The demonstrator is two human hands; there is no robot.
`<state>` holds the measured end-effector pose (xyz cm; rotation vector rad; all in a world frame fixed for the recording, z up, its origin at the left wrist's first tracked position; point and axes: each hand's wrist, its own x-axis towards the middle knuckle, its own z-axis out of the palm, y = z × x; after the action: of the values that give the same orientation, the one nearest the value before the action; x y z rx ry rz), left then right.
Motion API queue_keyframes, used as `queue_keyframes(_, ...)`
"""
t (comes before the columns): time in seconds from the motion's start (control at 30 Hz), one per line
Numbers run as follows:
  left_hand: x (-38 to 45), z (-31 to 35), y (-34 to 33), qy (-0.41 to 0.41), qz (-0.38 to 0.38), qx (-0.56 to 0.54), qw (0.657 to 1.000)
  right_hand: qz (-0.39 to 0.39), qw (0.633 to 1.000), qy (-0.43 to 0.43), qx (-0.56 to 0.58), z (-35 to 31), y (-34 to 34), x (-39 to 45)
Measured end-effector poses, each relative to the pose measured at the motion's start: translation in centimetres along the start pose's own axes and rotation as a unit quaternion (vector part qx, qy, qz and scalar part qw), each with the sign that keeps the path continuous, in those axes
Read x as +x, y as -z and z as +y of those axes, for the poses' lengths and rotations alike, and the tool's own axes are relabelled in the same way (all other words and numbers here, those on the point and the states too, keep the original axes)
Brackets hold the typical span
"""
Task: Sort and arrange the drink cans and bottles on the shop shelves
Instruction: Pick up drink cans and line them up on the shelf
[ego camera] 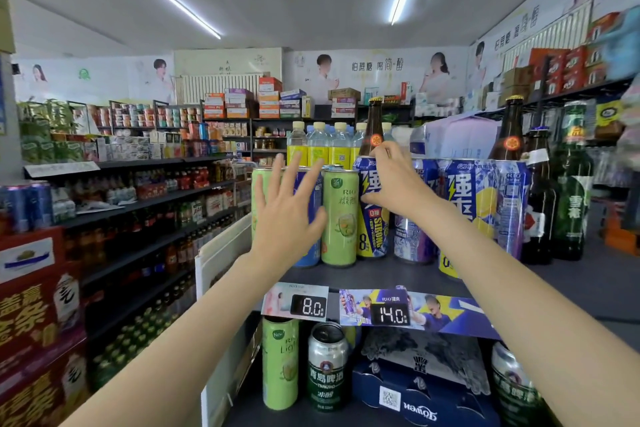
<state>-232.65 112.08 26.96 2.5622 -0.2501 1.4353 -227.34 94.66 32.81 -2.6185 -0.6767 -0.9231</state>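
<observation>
The right hand (391, 180) has its fingers (382, 158) curled round the top of a blue can (372, 218), thumb low on its wall. The left hand (287, 215) is spread flat, fingers apart, in front of the green can (339, 215) and the cans left of it. All stand near the front of the top shelf (381, 274), bottles (540, 198) at the right. The can looks rigid but slick and tall; gripping mid-body seems steadier than the rim.
</observation>
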Motion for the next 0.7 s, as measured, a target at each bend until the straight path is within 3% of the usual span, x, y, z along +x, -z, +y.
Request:
queue_keyframes(0.17,2.1,0.8,-0.7,-0.045,-0.069,0.046,0.996,0.127,0.990,0.053,0.034,0.2,0.1,-1.5)
queue_keyframes(0.37,2.5,0.8,-0.5,-0.046,-0.068,0.032,0.996,0.161,0.979,0.053,0.117,-0.5,0.3,-3.4)
queue_keyframes(0.7,2.5,4.3,-0.5,-0.059,0.064,-0.050,0.995,0.225,0.953,-0.030,0.201,-0.6,8.7,-7.1)
